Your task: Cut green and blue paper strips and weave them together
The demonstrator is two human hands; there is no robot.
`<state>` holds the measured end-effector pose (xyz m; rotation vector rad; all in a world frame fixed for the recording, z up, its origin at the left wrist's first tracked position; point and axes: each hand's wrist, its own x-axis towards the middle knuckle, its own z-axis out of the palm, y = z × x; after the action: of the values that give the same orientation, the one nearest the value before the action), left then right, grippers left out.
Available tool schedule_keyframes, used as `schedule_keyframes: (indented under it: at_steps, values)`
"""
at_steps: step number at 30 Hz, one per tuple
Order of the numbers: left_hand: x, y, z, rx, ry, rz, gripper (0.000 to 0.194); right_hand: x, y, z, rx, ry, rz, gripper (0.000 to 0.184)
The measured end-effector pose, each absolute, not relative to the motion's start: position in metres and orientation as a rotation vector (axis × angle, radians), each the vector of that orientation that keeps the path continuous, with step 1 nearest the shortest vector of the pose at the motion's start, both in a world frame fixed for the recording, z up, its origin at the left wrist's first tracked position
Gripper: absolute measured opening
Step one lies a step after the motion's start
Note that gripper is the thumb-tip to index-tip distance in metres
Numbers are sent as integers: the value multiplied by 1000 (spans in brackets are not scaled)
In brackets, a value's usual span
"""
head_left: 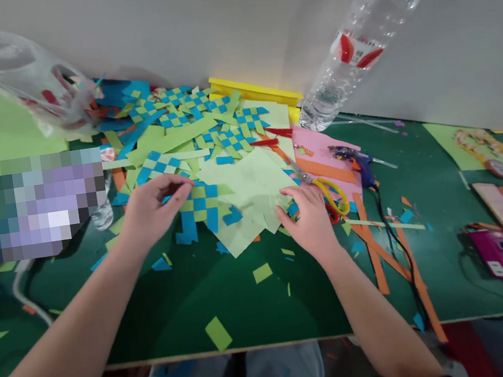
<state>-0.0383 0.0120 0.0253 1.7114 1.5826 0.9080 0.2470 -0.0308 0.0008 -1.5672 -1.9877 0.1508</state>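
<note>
My left hand [151,209] is closed, thumb and forefinger pinching the corner of a woven paper piece [202,204] in blue and light green checks. A few blue strip ends stick out of its lower side. Beside it, pale green paper sheets [246,183] lie in the middle of the table. At their right edge rests my right hand [308,221], thumb and fingers apart, with nothing visibly held. Just past its fingers are yellow-handled scissors [339,195]. More woven blue and green pieces [195,104] are heaped at the back.
A tilted plastic bottle [358,48] leans against the wall. A glue gun [363,163] lies on pink paper [320,144], its black cord running forward. Orange strips [374,258] and paper scraps [219,333] litter the green table. A plastic bag [24,70] and power bank [499,253] flank the work.
</note>
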Motion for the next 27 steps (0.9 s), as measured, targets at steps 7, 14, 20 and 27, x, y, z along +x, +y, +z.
schedule_keyframes:
  at_steps: [7, 14, 20, 27]
  values:
    - [-48, 21, 27, 1721, 1750, 889, 17, 244, -32, -5, -1630, -2240, 162, 43]
    - [-53, 24, 23, 1929, 1978, 615, 18, 243, -31, 0, -1531, -2322, 202, 43]
    - [-41, 20, 7, 2596, 1725, 656, 30, 241, -33, 2, -1371, -2482, 263, 46]
    - [-20, 13, -6, 2729, 1366, 487, 35, 239, -34, 4, -1231, -2626, 260, 42]
